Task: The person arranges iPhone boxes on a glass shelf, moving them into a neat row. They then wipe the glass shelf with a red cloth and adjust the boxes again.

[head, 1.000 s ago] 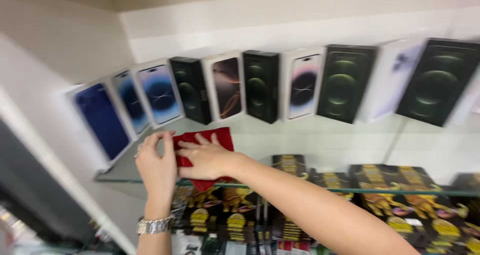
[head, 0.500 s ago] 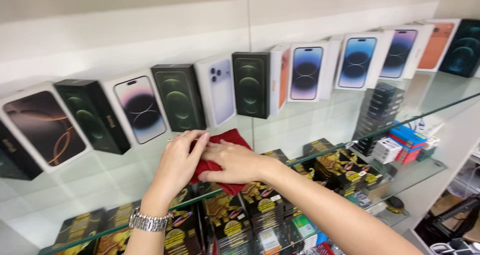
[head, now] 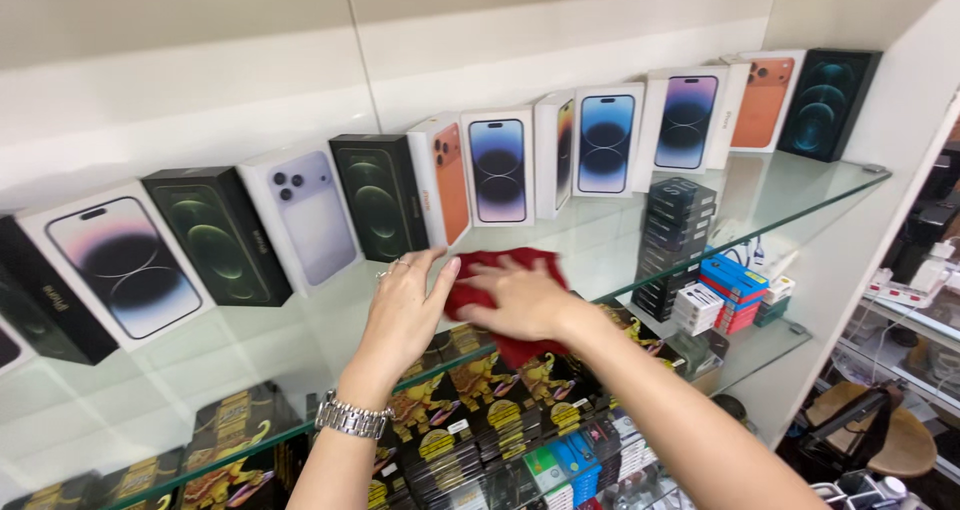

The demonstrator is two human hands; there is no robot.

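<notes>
While both hands (head: 460, 305) press red cloth (head: 505, 275), phone boxes (head: 380, 195) just behind, glass shelf (head: 760, 195).

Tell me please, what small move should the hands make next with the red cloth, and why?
Probably slide the red cloth a little further along the glass shelf. The right hand presses flat on it, the left hand touches its edge, and bare glass lies ahead in front of the row of phone boxes.

Bare forearms, no sleeves; left hand (head: 402, 315) wears 1 ring, its wrist a silver link watch (head: 352, 416).
</notes>
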